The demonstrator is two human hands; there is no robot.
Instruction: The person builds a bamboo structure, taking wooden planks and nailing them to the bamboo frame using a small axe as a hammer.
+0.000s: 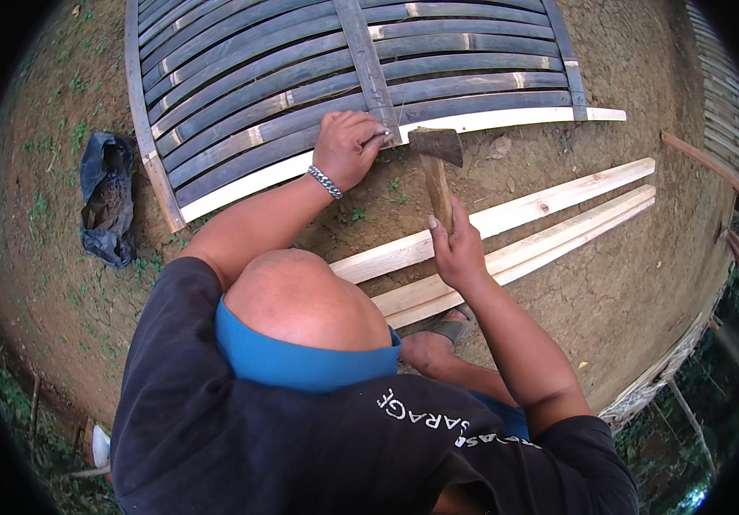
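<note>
My left hand (345, 148) rests at the near edge of a slatted bamboo panel (258, 86), where its middle upright (361, 60) meets a pale new wooden strip (490, 119). Thumb and fingers pinch a nail (387, 132), of which only a small shiny end shows. In my right hand (460, 249) is a hatchet, held by its wooden handle (436, 190). Its dark metal head (438, 145) hovers just right of my left fingers, apart from them. The pale strip runs along the panel's near edge and sticks out past its right corner.
Pale sawn planks (558, 194) lie on the bare earth to the right, beside my sandalled foot (451, 328). A crumpled black plastic bag (107, 197) sits open at the left. At the far right is a bamboo slat structure (734, 103) with a brown pole (713, 169) near it.
</note>
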